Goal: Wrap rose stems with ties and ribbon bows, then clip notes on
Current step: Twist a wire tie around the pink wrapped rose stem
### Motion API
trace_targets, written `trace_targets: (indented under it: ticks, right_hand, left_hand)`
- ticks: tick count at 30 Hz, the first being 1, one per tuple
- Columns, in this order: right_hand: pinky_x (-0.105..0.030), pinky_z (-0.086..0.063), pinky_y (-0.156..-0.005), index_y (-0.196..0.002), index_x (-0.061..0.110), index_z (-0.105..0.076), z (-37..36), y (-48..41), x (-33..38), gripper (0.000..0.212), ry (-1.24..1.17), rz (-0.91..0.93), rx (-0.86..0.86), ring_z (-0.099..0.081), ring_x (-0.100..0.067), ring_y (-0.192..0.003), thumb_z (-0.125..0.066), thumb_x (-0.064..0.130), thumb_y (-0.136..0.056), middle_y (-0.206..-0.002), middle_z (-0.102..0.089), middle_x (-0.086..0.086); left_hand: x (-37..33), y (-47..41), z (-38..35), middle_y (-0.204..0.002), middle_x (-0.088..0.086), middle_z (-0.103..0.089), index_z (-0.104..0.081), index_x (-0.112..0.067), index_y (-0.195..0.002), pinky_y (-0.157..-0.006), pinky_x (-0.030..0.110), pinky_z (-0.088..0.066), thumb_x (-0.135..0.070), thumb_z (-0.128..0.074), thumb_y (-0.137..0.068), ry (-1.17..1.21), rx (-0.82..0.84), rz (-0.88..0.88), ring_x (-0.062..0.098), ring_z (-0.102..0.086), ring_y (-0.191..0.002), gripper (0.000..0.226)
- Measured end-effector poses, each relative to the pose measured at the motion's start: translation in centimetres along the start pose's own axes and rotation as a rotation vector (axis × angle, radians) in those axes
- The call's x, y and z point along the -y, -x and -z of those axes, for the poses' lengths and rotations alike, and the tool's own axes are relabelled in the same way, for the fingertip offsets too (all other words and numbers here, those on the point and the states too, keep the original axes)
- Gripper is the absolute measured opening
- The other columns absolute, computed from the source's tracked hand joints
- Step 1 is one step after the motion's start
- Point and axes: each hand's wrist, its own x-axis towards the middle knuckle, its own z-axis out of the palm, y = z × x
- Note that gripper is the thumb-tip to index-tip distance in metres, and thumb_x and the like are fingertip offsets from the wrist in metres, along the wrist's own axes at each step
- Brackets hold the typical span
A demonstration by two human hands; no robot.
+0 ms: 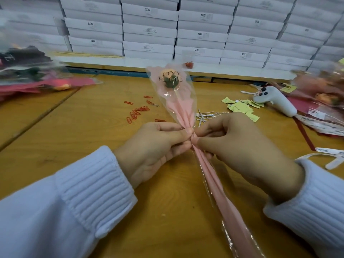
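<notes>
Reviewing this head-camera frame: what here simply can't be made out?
All in the head view:
Any tie at the neck of the wrapped rose: covered by the pinching fingertips of the left hand and right hand.
The wrapped rose's lower end: cut off by the bottom edge.
Pile of wrapped flowers at far left: blurred.
Writing on the yellow notes: too small to read.

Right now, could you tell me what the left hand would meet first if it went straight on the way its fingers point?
The left hand points rightward at the wrapped rose stem, which it pinches; just beyond, likely the right hand, though depth is unclear.
</notes>
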Motion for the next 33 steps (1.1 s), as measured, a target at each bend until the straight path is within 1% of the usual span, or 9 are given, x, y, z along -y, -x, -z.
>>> trace_targets:
  ticks: [4, 7, 10, 14, 18, 22, 26, 30, 33]
  right_hand:
    - [-0.012, -0.047, -0.055, -0.080, 0.016, -0.076, -0.12, -0.14, -0.35, 0.011, 0.150, 0.067, -0.030, -0.055, 0.004, -0.049, -0.070, 0.006, -0.080, -0.060, -0.066, 0.005]
    - [-0.015, -0.046, -0.056, -0.072, 0.018, -0.073, -0.31, -0.06, -0.31, 0.013, 0.193, 0.111, -0.035, -0.055, 0.003, -0.051, -0.070, 0.007, -0.078, -0.059, -0.066, 0.005]
    - [-0.011, -0.043, -0.050, -0.076, 0.016, -0.074, -0.40, -0.07, -0.33, 0.009, 0.173, 0.110, -0.020, -0.055, 0.002, -0.049, -0.070, 0.010, -0.081, -0.057, -0.065, 0.005]
    - [-0.016, -0.042, -0.040, -0.074, -0.001, -0.069, -0.26, -0.40, -0.62, 0.014, -0.173, -0.107, 0.052, -0.047, -0.008, -0.038, -0.066, 0.006, -0.085, -0.046, -0.055, -0.003]
    - [-0.010, -0.037, -0.033, -0.073, -0.004, -0.067, -0.01, -0.79, -0.54, 0.018, -0.472, -0.352, 0.235, -0.045, -0.002, -0.035, -0.062, 0.005, -0.088, -0.055, -0.064, -0.009]
    - [-0.011, -0.028, -0.029, -0.082, -0.006, -0.066, 0.11, -0.92, -0.69, 0.017, -0.497, -0.344, 0.327, -0.041, -0.004, -0.038, -0.055, 0.003, -0.091, -0.073, -0.069, -0.017]
    - [-0.009, -0.021, -0.029, -0.084, -0.007, -0.063, -0.08, -0.77, -0.73, 0.018, -0.668, -0.351, 0.392, -0.032, -0.001, -0.034, -0.049, 0.002, -0.092, -0.067, -0.066, -0.012]
    - [-0.008, -0.019, -0.028, -0.075, -0.001, -0.059, -0.24, -0.87, -0.71, 0.023, -0.788, -0.315, 0.364, -0.028, 0.000, -0.031, -0.044, -0.003, -0.093, -0.056, -0.054, -0.005]
    - [-0.008, -0.017, -0.029, -0.075, 0.001, -0.057, -0.42, -1.00, -0.76, 0.023, -0.862, -0.324, 0.343, -0.027, 0.000, -0.030, -0.042, -0.003, -0.093, -0.059, -0.049, -0.005]
  left_hand:
    - [-0.24, -0.33, 0.30, -0.058, 0.008, -0.061, -0.068, 0.007, -0.075, -0.047, 0.012, -0.049, -0.001, -0.067, -0.077, -0.082, 0.023, 0.012, 0.004, -0.058, -0.046, 0.008]
    - [-0.20, -0.37, 0.46, -0.061, 0.009, -0.060, -0.067, 0.009, -0.076, -0.046, 0.010, -0.048, -0.015, -0.072, -0.059, -0.136, 0.050, 0.005, 0.003, -0.056, -0.045, 0.029]
    - [-0.12, -0.54, 0.50, -0.064, 0.010, -0.061, -0.066, 0.011, -0.078, -0.047, 0.010, -0.048, -0.012, -0.072, -0.057, -0.106, 0.026, -0.002, 0.004, -0.058, -0.047, 0.032]
    - [-0.17, -0.68, 0.31, -0.060, 0.008, -0.062, -0.066, 0.007, -0.074, -0.046, 0.010, -0.048, 0.002, -0.068, -0.075, -0.068, 0.004, -0.007, 0.004, -0.059, -0.046, 0.006]
    - [0.01, -0.79, 0.38, -0.068, 0.013, -0.063, -0.065, 0.005, -0.075, -0.047, 0.011, -0.049, 0.003, -0.064, -0.080, -0.069, 0.023, 0.003, 0.006, -0.058, -0.048, 0.005]
    - [0.07, -0.84, 0.46, -0.070, 0.014, -0.060, -0.065, 0.009, -0.079, -0.052, 0.012, -0.049, 0.001, -0.066, -0.078, -0.094, 0.068, -0.014, 0.008, -0.054, -0.052, 0.008]
    - [-0.24, -0.71, 0.57, -0.062, 0.010, -0.055, -0.065, 0.009, -0.082, -0.065, 0.024, -0.041, -0.016, -0.070, -0.061, -0.163, 0.104, -0.055, 0.011, -0.049, -0.054, 0.033]
    - [-0.48, -0.53, 0.32, -0.057, 0.003, -0.051, -0.064, -0.003, -0.074, -0.049, 0.015, -0.033, -0.021, -0.069, -0.059, -0.096, 0.117, -0.013, 0.006, -0.037, -0.051, 0.024]
    - [-0.38, -0.62, 0.18, -0.058, 0.001, -0.048, -0.064, 0.001, -0.092, -0.045, 0.012, -0.032, -0.020, -0.067, -0.065, 0.048, 0.168, 0.065, 0.005, -0.036, -0.051, 0.034]
